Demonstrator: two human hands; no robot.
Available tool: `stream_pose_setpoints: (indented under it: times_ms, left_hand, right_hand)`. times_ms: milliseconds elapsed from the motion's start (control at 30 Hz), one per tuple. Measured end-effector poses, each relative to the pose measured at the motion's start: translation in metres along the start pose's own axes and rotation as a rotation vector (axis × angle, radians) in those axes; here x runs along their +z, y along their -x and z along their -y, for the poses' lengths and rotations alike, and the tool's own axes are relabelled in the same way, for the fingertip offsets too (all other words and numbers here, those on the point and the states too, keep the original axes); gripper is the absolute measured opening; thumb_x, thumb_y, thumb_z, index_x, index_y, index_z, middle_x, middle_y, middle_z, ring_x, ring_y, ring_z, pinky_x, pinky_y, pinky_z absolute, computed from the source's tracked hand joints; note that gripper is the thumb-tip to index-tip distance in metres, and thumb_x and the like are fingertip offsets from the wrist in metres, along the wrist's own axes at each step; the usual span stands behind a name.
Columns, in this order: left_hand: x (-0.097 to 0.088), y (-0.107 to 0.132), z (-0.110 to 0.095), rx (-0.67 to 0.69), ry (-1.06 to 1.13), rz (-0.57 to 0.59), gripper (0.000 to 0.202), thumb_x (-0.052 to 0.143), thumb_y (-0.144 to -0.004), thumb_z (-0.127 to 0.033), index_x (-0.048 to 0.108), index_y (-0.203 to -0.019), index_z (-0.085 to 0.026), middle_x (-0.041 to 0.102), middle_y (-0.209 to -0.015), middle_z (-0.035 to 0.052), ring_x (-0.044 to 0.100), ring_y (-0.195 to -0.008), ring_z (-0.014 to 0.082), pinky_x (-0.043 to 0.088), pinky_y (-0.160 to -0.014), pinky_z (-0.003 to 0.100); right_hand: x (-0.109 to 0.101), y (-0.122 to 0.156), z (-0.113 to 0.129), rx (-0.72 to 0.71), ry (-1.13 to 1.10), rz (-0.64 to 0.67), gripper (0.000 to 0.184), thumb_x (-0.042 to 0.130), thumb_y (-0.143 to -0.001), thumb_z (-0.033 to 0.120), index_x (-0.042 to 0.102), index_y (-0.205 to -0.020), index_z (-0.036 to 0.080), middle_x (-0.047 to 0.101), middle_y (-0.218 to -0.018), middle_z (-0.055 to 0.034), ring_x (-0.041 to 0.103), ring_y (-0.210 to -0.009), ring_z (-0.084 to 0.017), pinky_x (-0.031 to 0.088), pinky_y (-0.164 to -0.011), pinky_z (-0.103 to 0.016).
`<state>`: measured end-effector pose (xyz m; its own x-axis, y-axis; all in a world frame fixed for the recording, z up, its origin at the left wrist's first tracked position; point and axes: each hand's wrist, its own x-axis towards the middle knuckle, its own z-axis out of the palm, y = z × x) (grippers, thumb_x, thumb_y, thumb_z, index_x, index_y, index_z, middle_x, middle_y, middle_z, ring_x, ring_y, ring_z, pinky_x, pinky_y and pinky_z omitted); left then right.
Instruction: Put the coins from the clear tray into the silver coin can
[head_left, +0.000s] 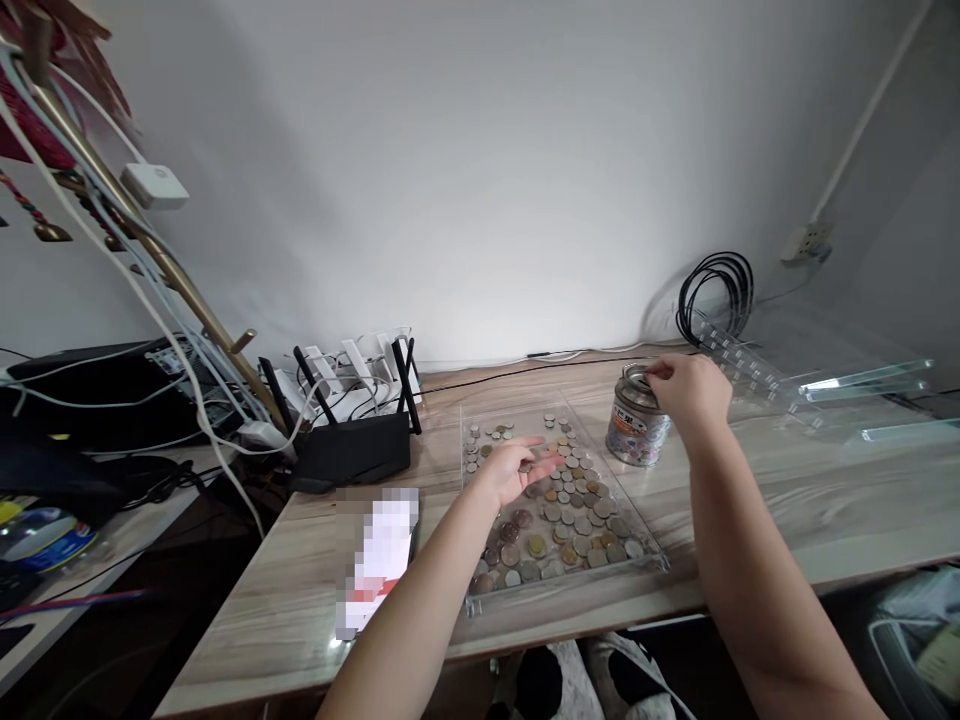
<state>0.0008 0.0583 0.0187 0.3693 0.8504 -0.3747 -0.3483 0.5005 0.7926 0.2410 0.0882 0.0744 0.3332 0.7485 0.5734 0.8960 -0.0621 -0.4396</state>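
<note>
Silver, gold and brown coins (568, 517) gleam.

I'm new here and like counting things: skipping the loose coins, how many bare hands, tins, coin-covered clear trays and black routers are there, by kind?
Bare hands: 2 (left hand, right hand)
Tin: 1
Clear tray: 1
Black router: 1
Total: 5

The right hand (688, 392) is at the tin (636, 428), the left hand (519, 468) above the coins (583, 525).
</note>
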Motion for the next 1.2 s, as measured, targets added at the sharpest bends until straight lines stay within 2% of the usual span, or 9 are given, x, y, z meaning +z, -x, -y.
stream_pose_setpoints:
  times_ms: [133, 267, 433, 500, 667, 767, 833, 967, 1200]
  left_hand:
    - [0.001, 0.001, -0.001, 0.023, 0.021, -0.014, 0.042, 0.036, -0.072, 0.004, 0.035, -0.113, -0.007, 0.061, -0.088, 0.0172, 0.061, -0.082, 0.0181, 0.051, -0.062, 0.020]
    - [0.001, 0.001, -0.002, 0.014, 0.082, 0.010, 0.024, 0.039, -0.081, -0.017, 0.041, -0.104, -0.010, 0.061, -0.086, 0.0168, 0.062, -0.079, 0.0197, 0.051, -0.061, 0.024]
    - [-0.002, -0.004, -0.003, 0.004, 0.214, 0.040, 0.031, 0.030, -0.083, -0.039, 0.047, -0.084, -0.013, 0.057, -0.062, 0.0042, 0.059, -0.053, 0.0140, 0.050, -0.055, 0.028]
    - [-0.002, -0.005, -0.003, -0.016, 0.228, 0.073, 0.034, 0.026, -0.084, -0.040, 0.047, -0.079, -0.014, 0.052, -0.055, 0.0013, 0.055, -0.046, 0.0121, 0.049, -0.051, 0.028]
    - [-0.001, 0.001, -0.005, -0.037, 0.209, 0.066, 0.032, 0.031, -0.082, -0.038, 0.049, -0.082, -0.011, 0.060, -0.067, 0.0108, 0.061, -0.065, 0.0168, 0.049, -0.059, 0.026]
    - [-0.001, 0.003, -0.008, 0.000, 0.194, 0.029, 0.031, 0.032, -0.083, -0.033, 0.050, -0.087, -0.008, 0.061, -0.083, 0.0179, 0.061, -0.079, 0.0195, 0.049, -0.065, 0.025]
    - [-0.002, 0.003, -0.008, 0.023, 0.188, -0.003, 0.032, 0.030, -0.083, -0.030, 0.051, -0.088, -0.007, 0.061, -0.085, 0.0191, 0.061, -0.081, 0.0204, 0.049, -0.067, 0.027]
    - [-0.003, 0.000, -0.007, 0.031, 0.191, -0.017, 0.033, 0.029, -0.083, -0.029, 0.051, -0.089, -0.005, 0.061, -0.083, 0.0198, 0.061, -0.081, 0.0210, 0.048, -0.071, 0.030]
    - [-0.005, -0.003, -0.006, 0.039, 0.198, 0.001, 0.034, 0.030, -0.083, -0.031, 0.052, -0.088, -0.007, 0.061, -0.085, 0.0186, 0.060, -0.082, 0.0211, 0.047, -0.072, 0.032]
  right_hand:
    - [-0.001, -0.007, -0.014, -0.006, 0.025, 0.068, 0.021, 0.052, -0.064, 0.030, 0.067, -0.073, 0.020, 0.062, -0.072, -0.0071, 0.051, -0.070, -0.021, 0.036, -0.060, -0.030]
    - [0.006, 0.019, 0.024, -0.284, -0.120, -0.058, 0.028, 0.043, -0.074, 0.028, 0.064, -0.088, 0.017, 0.061, -0.089, -0.0082, 0.050, -0.083, -0.020, 0.036, -0.071, -0.029]
    - [0.032, 0.068, 0.079, -0.702, -0.245, 0.595, 0.019, 0.049, -0.070, 0.026, 0.065, -0.080, 0.022, 0.062, -0.075, -0.0015, 0.052, -0.066, -0.012, 0.035, -0.057, -0.021]
    - [0.041, 0.078, 0.089, -0.731, -0.204, 0.670, 0.016, 0.051, -0.068, 0.024, 0.065, -0.075, 0.023, 0.062, -0.073, -0.0008, 0.053, -0.065, -0.012, 0.034, -0.056, -0.020]
    - [0.029, 0.055, 0.072, -0.582, -0.264, 0.494, 0.023, 0.042, -0.076, 0.027, 0.064, -0.082, 0.023, 0.064, -0.076, -0.0017, 0.055, -0.068, -0.013, 0.036, -0.058, -0.022]
    - [0.008, 0.023, 0.038, -0.287, -0.212, 0.181, 0.027, 0.039, -0.077, 0.031, 0.064, -0.086, 0.022, 0.064, -0.082, -0.0047, 0.055, -0.072, -0.016, 0.038, -0.059, -0.025]
    - [-0.001, 0.006, 0.015, -0.079, -0.063, 0.075, 0.023, 0.047, -0.072, 0.035, 0.065, -0.076, 0.021, 0.063, -0.075, -0.0063, 0.054, -0.070, -0.020, 0.036, -0.054, -0.028]
    - [-0.002, -0.008, -0.008, 0.027, 0.031, 0.086, 0.017, 0.052, -0.065, 0.034, 0.063, -0.066, 0.021, 0.061, -0.066, -0.0063, 0.053, -0.065, -0.021, 0.034, -0.049, -0.028]
    - [0.004, -0.006, -0.008, 0.048, 0.110, 0.035, 0.022, 0.050, -0.065, 0.035, 0.065, -0.067, 0.020, 0.059, -0.068, -0.0086, 0.051, -0.073, -0.022, 0.035, -0.054, -0.028]
